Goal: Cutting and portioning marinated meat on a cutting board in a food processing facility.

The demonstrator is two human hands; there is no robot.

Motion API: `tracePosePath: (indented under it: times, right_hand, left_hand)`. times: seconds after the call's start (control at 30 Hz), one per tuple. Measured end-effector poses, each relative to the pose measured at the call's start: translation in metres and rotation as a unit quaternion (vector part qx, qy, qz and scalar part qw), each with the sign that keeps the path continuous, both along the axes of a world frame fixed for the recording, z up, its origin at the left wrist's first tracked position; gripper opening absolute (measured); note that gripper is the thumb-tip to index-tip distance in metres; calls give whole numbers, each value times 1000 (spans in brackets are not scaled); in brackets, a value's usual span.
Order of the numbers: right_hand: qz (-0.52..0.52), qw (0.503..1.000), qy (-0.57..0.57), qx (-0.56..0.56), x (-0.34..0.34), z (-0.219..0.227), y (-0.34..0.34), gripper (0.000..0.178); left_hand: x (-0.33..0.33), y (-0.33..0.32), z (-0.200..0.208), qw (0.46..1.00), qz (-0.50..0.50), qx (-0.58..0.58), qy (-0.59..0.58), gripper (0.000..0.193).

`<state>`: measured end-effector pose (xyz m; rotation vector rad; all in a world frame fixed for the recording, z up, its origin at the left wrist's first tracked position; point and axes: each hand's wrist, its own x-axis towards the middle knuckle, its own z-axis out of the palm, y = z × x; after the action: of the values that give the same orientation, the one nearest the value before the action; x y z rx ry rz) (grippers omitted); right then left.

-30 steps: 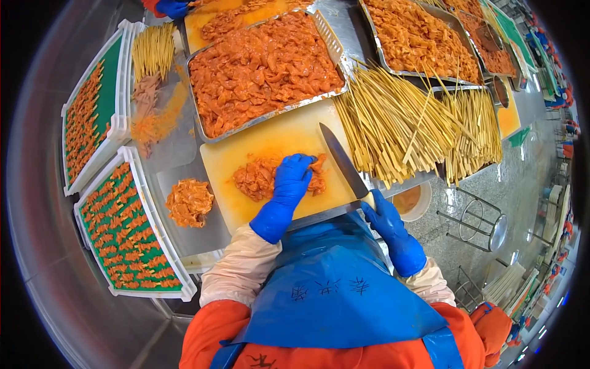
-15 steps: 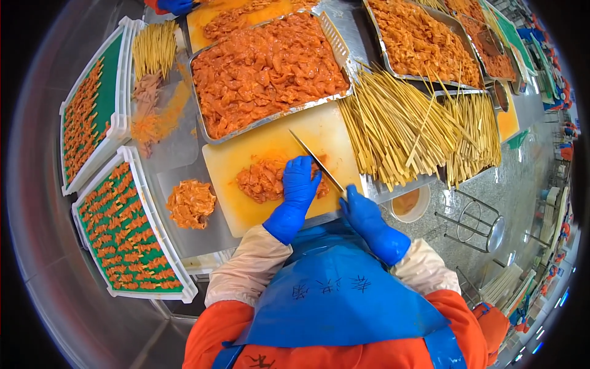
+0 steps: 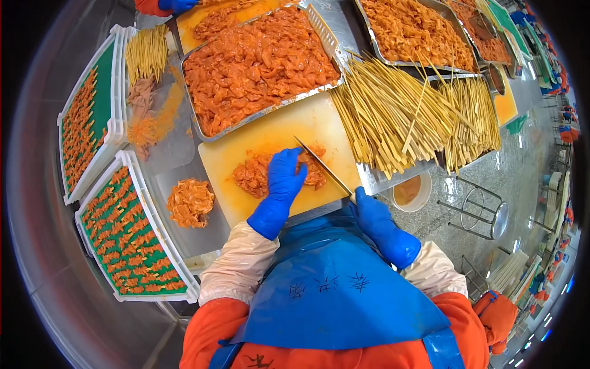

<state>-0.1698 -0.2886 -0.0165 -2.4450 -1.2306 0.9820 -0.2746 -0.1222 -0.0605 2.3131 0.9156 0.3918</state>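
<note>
My right hand (image 3: 373, 218), in a blue glove, is closed round the handle of a long knife (image 3: 329, 171). Its narrow blade slants up and left across the right part of a pile of red marinated raw meat (image 3: 251, 176). My left hand (image 3: 283, 178), gloved too, holds the meat down just left of the blade, with fingers together and thumb apart; its fingertips partly hide the pieces beneath. Under the pile lies a pale cutting board (image 3: 224, 206), stained orange. A smaller heap of meat (image 3: 191, 203) sits left of the board.
A metal tray of meat (image 3: 258, 71) stands beyond the board. Bamboo skewers (image 3: 393, 117) are heaped at right, above a white bucket (image 3: 410, 190) and a stool (image 3: 485, 212). White-rimmed trays of skewered meat (image 3: 135, 234) stand left. Another person's gloved hand (image 3: 178, 5) shows at the top.
My left hand has shifted left and slightly up over the meat. My right hand and the knife handle have moved a little right, and the blade still lies across the pile.
</note>
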Motion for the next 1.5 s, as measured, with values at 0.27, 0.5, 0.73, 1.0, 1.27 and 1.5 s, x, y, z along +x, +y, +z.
tracePosePath:
  times: [0.27,0.5,0.73,1.0,1.27,1.5]
  right_hand:
    - [14,999,-34,41,-7,-8,39,18]
    - [5,1000,-12,-16,-4,-3,-2,20]
    - [42,998,-43,35,0,-1,25,20]
    - [44,998,-4,34,-3,5,23,22]
    - [39,999,6,22,-5,2,22,22]
    - [46,999,4,19,10,0,24,23]
  left_hand:
    - [20,0,-8,997,-16,4,81,23]
    - [10,13,1,998,19,46,42,20]
    - [-1,-5,9,994,-71,43,73,15]
    - [21,-8,-3,989,104,97,40,24]
    - [12,5,-12,997,-11,58,-49,16]
    - [-18,-3,6,993,-74,32,-84,23]
